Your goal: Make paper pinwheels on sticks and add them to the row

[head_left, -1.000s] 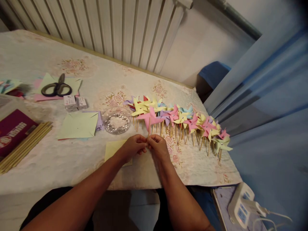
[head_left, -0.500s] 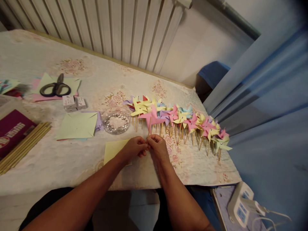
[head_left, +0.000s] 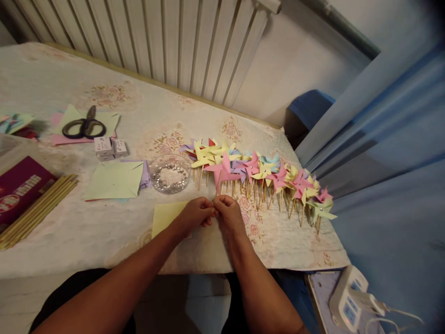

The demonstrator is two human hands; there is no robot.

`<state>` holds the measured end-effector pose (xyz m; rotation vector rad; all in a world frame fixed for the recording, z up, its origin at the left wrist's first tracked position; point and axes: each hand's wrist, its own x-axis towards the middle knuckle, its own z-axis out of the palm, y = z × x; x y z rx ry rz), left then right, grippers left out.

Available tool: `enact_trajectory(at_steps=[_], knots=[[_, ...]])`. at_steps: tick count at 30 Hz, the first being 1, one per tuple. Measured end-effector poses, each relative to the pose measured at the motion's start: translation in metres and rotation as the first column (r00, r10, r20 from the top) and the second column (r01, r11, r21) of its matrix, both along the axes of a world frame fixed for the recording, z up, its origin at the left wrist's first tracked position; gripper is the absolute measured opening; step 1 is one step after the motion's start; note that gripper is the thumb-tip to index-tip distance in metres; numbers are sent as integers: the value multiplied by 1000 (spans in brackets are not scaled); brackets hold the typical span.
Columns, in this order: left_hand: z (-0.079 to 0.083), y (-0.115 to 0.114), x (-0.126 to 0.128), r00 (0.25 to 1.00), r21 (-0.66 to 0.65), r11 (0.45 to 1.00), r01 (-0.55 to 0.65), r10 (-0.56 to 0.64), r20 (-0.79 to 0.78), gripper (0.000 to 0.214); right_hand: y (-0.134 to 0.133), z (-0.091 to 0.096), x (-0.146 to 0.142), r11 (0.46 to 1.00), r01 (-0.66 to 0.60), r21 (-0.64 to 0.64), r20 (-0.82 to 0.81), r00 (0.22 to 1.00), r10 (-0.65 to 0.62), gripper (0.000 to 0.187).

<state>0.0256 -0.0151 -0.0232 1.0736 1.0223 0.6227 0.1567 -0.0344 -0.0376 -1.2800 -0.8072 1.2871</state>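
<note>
My left hand (head_left: 195,214) and my right hand (head_left: 227,211) meet at the near middle of the table, both pinched on the lower end of a thin wooden stick. That stick carries a pink paper pinwheel (head_left: 222,171), which stands just beyond my fingers. Under my left wrist lies a pale yellow paper square (head_left: 166,217). Behind the pink pinwheel a long row of finished pinwheels (head_left: 274,177) in yellow, pink, purple and blue runs to the right along the table.
A clear dish of shiny pins (head_left: 169,173) sits left of the pinwheels. Further left lie green paper squares (head_left: 114,180), two small boxes (head_left: 110,147), black scissors (head_left: 83,128), wooden sticks (head_left: 36,210) and a red box (head_left: 17,189). A power strip (head_left: 349,298) lies at bottom right.
Both hands stay pinched on the stick with only slight finger movement; the pink pinwheel tilts a little to the right. The view has shifted slightly.
</note>
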Motion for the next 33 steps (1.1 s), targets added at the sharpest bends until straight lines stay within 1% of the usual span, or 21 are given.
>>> enact_trajectory(at_steps=[7, 18, 23, 33], knots=[[-2, 0, 0, 1000, 37, 999, 6, -5, -30, 12, 0, 0, 0, 1000, -25, -3, -8, 1000, 25, 25], [-4, 2, -1, 1000, 76, 997, 2, 0, -29, 11, 1, 6, -1, 999, -35, 6, -47, 998, 35, 18], [-7, 2, -2, 999, 101, 995, 16, -13, -37, 13, 1, 5, 0, 999, -48, 10, -39, 998, 48, 16], [-6, 4, -3, 998, 109, 993, 41, -36, -47, 12, 1, -1, 1, 998, -58, 39, -39, 997, 60, 15]])
